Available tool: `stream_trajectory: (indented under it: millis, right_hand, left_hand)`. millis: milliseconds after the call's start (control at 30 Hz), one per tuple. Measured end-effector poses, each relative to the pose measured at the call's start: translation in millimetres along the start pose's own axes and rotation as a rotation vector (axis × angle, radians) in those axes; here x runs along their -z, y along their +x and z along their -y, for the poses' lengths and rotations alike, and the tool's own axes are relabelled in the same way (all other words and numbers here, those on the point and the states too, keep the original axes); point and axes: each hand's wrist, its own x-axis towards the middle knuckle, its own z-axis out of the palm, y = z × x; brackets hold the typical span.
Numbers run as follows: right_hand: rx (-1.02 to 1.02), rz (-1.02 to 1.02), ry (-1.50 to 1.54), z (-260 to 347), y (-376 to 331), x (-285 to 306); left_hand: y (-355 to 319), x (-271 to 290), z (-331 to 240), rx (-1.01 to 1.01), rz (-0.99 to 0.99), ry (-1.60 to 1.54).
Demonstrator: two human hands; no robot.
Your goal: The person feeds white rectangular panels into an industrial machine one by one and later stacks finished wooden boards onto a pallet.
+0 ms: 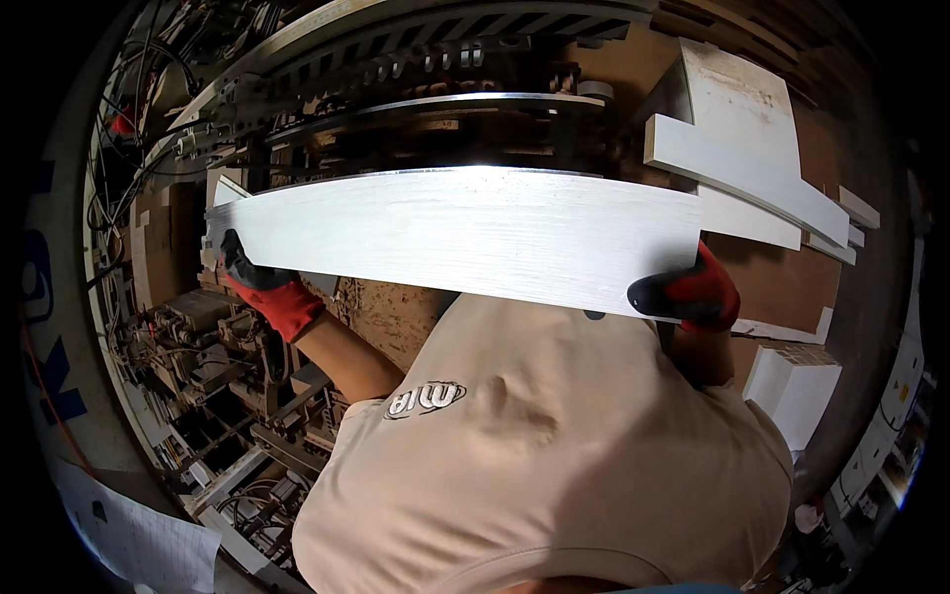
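Observation:
A long white board (465, 233) with a fine grain pattern stretches across the view in front of my chest. My left hand (262, 282), in a red and black work glove, grips its left end with the thumb on the upper face. At the other end my right hand (693, 292), gloved the same way, clasps the lower right corner, its black thumb lying on the white surface. The fingers of both hands are mostly hidden beneath the board.
A machine with a metal rail (445, 102) runs beyond the board. Several white boards (742, 178) lie stacked at the right, above a white block-like stack (797, 391). Machine parts (218, 346) and cables crowd the left. A paper sheet (139, 530) hangs at lower left.

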Motion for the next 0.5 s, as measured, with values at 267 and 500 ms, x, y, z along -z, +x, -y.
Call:
stream_trajectory:
  millis: [267,500]
  right_hand:
    - [-0.006,0.15,-0.436,-9.3,28.8,-11.3]
    - [0.448,0.225,-1.175,-51.5,111.2,-20.5]
  left_hand:
    - [-16.6,-30.5,-46.9,0.795,-0.308,-1.031]
    - [-57.3,-123.3,-102.8,0.618,-0.443,-0.633]
